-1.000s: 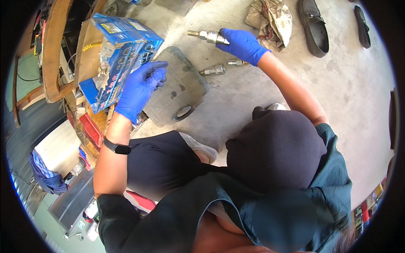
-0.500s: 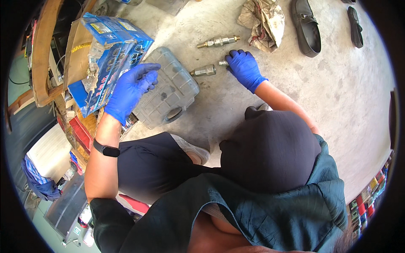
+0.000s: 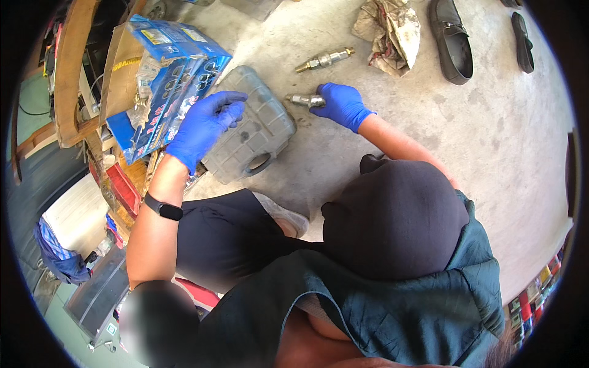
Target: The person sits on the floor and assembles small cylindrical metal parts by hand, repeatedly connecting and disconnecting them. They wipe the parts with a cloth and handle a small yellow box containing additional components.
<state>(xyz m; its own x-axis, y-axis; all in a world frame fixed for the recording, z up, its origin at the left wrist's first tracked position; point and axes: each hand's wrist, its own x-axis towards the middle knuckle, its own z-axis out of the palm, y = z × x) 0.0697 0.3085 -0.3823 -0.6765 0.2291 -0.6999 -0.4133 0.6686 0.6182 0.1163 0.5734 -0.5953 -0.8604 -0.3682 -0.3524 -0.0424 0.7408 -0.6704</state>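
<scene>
My right hand, in a blue glove, is closed on the right end of a silver metal quick coupler just off the grey case's right side. Its fingertips are partly hidden, so I cannot tell whether the small fitting is still between them. Beyond it on the floor lies a longer assembled coupler with brass-coloured ends. My left hand, also gloved in blue, hovers over the case's left part. Its fingers are loosely bent and apart, with nothing seen in them. The translucent grey plastic case has a handle at its near end.
A torn blue cardboard box stands left of the case. Crumpled, stained cloth or paper lies at the far right of the couplers, beside black shoes. Wooden framing and clutter line the left. Concrete floor spreads to the right.
My right hand has moved left from beside the coupler, where it held a small metal fitting, onto the coupler's right end. My left hand has shifted slightly right.
</scene>
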